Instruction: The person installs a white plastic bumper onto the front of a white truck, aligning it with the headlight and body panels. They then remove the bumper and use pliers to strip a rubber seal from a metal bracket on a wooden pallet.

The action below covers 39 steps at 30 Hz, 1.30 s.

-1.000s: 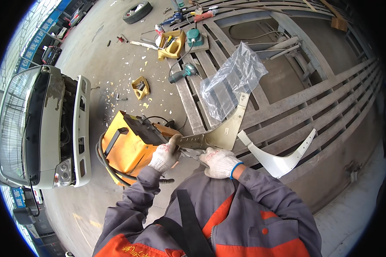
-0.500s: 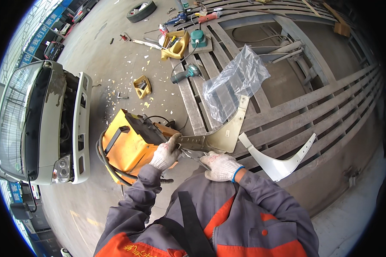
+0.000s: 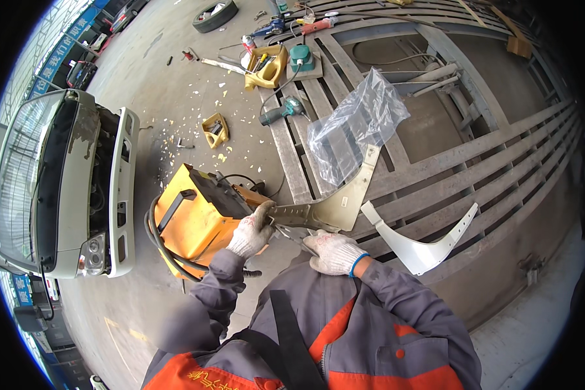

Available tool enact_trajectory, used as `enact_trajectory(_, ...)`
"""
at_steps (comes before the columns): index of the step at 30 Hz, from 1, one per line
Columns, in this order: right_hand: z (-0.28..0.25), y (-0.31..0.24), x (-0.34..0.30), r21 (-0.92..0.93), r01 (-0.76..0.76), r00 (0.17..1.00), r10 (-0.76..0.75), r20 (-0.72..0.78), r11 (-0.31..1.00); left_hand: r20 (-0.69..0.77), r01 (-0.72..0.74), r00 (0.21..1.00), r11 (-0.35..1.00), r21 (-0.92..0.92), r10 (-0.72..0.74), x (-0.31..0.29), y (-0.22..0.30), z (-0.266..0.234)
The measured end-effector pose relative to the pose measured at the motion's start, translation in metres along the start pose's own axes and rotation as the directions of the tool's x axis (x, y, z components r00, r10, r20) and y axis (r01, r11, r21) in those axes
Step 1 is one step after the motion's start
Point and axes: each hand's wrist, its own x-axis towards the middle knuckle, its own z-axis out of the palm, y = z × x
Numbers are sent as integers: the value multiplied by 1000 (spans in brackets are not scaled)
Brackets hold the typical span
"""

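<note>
My left hand (image 3: 252, 232), in a white knit glove, is closed round the near-left end of a curved beige metal panel (image 3: 338, 207). The panel's far part rests on the slatted metal platform. My right hand (image 3: 333, 252), gloved too, grips a pair of metal pliers (image 3: 292, 236). Their jaws reach toward the panel end beside my left hand; whether they bite on the metal I cannot tell. On the platform to the right lies a second curved panel (image 3: 424, 248), white and apart from both hands. Clear plastic wrap (image 3: 357, 123) lies over the slats beyond the held panel.
A yellow machine (image 3: 192, 221) with a black cable stands just left of my hands. A green cordless drill (image 3: 283, 112), a green sander (image 3: 301, 58) and a yellow cut-open container (image 3: 266, 68) lie farther off. The light-coloured vehicle (image 3: 71, 188) is at left, a tyre (image 3: 214, 17) at the back.
The pliers have shifted slightly at the panel's end. Both hands keep their hold and almost the same place.
</note>
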Motion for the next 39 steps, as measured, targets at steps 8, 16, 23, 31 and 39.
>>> enact_trajectory(8,11,5,5,16,26,998,-25,-59,1000,-12,-53,999,997,-49,53,0,-2,4)
enact_trajectory(16,8,29,3,114,-45,992,58,-113,992,-73,67,995,993,-97,-74,1,9,6)
enact_trajectory(23,14,41,7,106,-108,988,119,-101,988,-87,166,948,709,-686,-306,8,-31,30)
enact_trajectory(31,40,64,49,213,-141,978,102,184,967,101,137,957,116,-984,-272,16,-67,55)
enact_trajectory(39,78,87,76,672,-171,975,24,222,721,141,142,962,-15,-990,-233,46,-141,127)
